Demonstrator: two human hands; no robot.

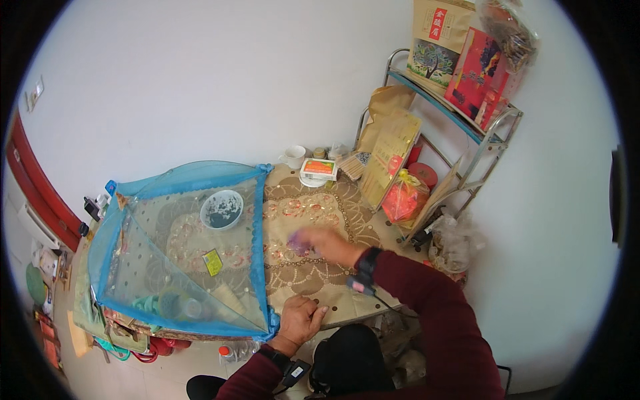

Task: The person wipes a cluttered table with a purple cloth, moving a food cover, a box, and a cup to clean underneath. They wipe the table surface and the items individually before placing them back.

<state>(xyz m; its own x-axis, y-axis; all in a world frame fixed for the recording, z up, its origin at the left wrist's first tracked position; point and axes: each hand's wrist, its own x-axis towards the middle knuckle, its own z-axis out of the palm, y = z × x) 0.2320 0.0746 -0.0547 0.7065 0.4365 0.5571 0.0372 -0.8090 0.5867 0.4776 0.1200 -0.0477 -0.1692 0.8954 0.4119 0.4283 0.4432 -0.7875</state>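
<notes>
My right hand [330, 244], slightly blurred, reaches over the patterned tablecloth [320, 210] and grips a purple cloth [299, 243] pressed against it. At the table's front edge rests my left hand [301, 316], with its fingers curled and nothing visible in them. Just left of that hand is the tied corner of a blue mesh food cover [257, 240]. Under the mesh sit a white bowl [221, 210] with dark contents, a yellow-green packet [213, 262] and, near the front, a few cups.
Along the wall stand a white mug [295, 156] and a small box [320, 169]. At the right, a metal rack [440, 102] holds paper bags and packets. A red plastic bag [405, 200] and clear bags [452, 242] crowd the table's right end. A red-capped bottle [226, 352] is below the table.
</notes>
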